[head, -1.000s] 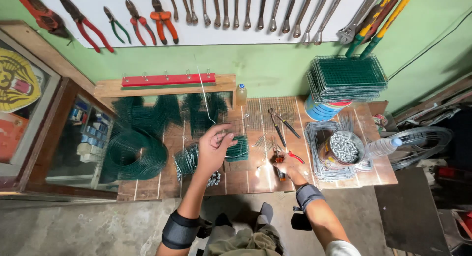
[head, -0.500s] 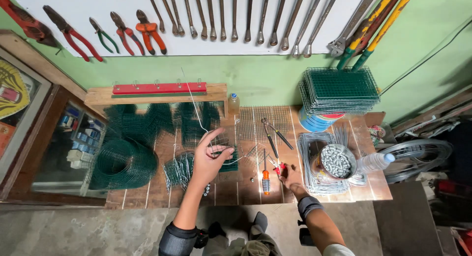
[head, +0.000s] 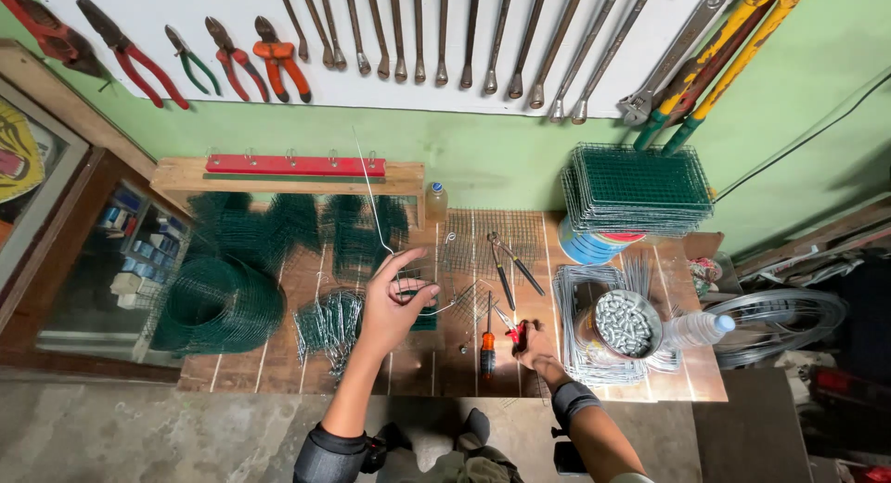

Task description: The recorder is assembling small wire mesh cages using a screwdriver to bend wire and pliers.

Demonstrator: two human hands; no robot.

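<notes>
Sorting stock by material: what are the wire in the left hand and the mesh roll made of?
Wire: looks like bare steel, pale grey, thin and holding a springy bend in the left hand. Mesh roll: probably green plastic-coated wire, matte dark green; coating type unclear.

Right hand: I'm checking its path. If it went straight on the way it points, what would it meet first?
The right hand, on red-handled pliers, points up the bench; likely first the dark pliers, though depth is unclear.

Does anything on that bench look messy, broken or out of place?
Nothing looks broken or spilled. The stack of green mesh panels sits on a small blue tub and overhangs it. A plastic bottle lies on its side. The left hand holds a long bent wire; the right hand rests on red-handled pliers.
</notes>
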